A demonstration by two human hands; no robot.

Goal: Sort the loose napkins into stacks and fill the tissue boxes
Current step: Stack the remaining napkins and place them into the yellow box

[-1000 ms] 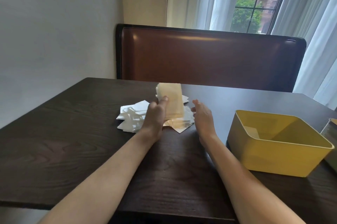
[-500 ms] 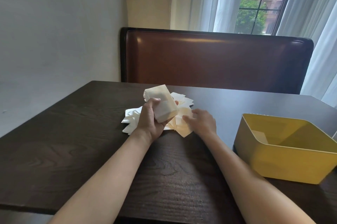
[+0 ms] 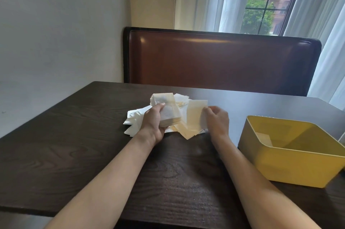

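My left hand (image 3: pixel 154 123) grips a thick stack of beige napkins (image 3: pixel 168 109), tilted, just above the table. My right hand (image 3: pixel 216 121) pinches a single beige napkin (image 3: pixel 196 115) by its right edge, lifted off the heap. Under both hands lies a loose heap of napkins: white ones (image 3: pixel 134 118) to the left, beige ones (image 3: pixel 186 131) in front. An open yellow tissue box (image 3: pixel 276 169) stands to the right, with one napkin (image 3: pixel 264 138) lying inside on its floor.
The dark wooden table (image 3: pixel 74 144) extends to a front edge near me. A brown padded bench back (image 3: pixel 224 62) stands behind it, a wall on the left, a curtained window beyond. A sliver of another object (image 3: pixel 342 136) shows at the right edge.
My left hand lowered and tilted the stack from upright. My right hand went down onto the heap, then lifted one beige napkin from it.
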